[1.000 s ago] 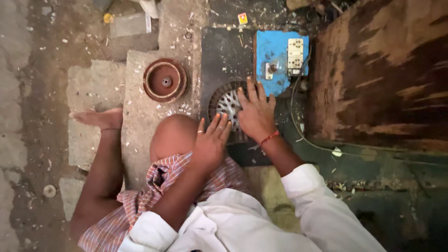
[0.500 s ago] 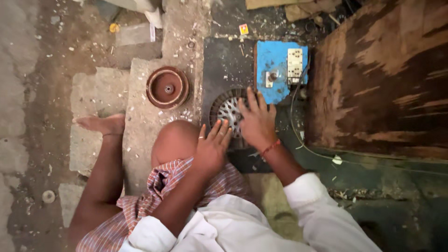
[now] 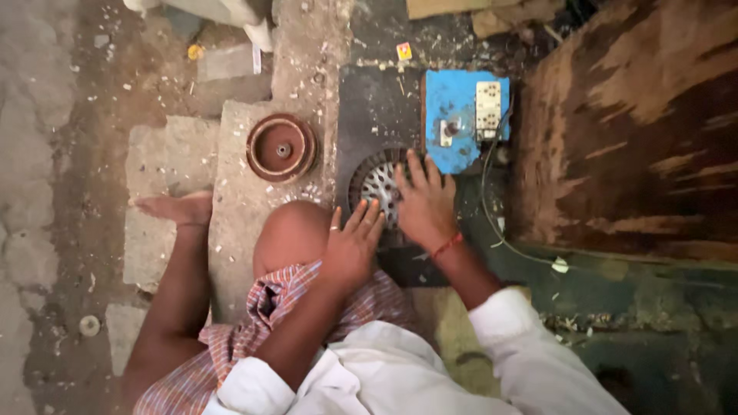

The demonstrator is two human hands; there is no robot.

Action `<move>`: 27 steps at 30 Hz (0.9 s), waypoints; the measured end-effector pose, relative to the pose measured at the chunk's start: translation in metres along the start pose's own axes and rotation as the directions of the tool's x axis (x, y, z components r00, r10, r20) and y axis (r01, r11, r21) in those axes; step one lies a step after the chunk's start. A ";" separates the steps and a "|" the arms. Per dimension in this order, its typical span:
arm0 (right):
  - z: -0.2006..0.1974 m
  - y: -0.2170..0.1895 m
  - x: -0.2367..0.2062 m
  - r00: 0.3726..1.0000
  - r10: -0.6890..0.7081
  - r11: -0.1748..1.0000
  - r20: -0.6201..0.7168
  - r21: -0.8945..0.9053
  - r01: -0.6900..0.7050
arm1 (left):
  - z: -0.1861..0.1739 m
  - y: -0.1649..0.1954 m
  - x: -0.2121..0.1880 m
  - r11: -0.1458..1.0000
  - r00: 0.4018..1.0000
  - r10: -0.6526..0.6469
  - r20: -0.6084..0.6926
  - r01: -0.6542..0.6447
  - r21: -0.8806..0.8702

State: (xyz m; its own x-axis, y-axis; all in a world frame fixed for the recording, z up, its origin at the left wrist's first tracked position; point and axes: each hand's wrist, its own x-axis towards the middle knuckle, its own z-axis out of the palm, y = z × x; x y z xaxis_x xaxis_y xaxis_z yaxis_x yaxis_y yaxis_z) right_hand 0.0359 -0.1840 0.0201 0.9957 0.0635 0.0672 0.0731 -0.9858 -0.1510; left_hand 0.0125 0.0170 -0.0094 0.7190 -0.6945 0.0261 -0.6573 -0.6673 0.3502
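Head view: right hand (image 3: 425, 206) flat and open-fingered on the slotted metal disc (image 3: 374, 184) mid-frame, left hand (image 3: 351, 244) open beside; fingers could snag its slots near the blue switchboard (image 3: 461, 123).

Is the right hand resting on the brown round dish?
No, the right hand lies flat on the round slotted metal part; the brown round dish sits apart, untouched.

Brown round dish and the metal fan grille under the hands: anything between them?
Head view: only bare pale stone slab edge and dark base plate between brown dish and grille; nothing rests there.
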 end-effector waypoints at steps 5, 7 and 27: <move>0.000 0.003 0.006 0.999 0.031 0.999 -0.019 0.028 -0.031 | 0.001 0.001 0.000 0.999 0.999 -0.006 -0.043 0.008 0.035; -0.002 0.004 0.005 1.000 0.027 0.998 -0.004 0.048 -0.027 | 0.000 0.003 -0.002 1.000 0.999 -0.001 -0.052 0.002 0.022; -0.019 0.010 -0.003 0.989 -0.150 0.989 0.006 0.007 0.150 | 0.009 -0.002 -0.001 1.000 0.998 0.003 -0.060 -0.003 -0.007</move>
State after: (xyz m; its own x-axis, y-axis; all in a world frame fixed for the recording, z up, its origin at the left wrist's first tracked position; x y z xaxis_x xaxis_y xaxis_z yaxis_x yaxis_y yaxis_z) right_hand 0.0323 -0.1969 0.0368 0.9738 0.2116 0.0828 0.2219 -0.9641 -0.1460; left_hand 0.0113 0.0162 -0.0180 0.7293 -0.6791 0.0829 -0.6580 -0.6632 0.3566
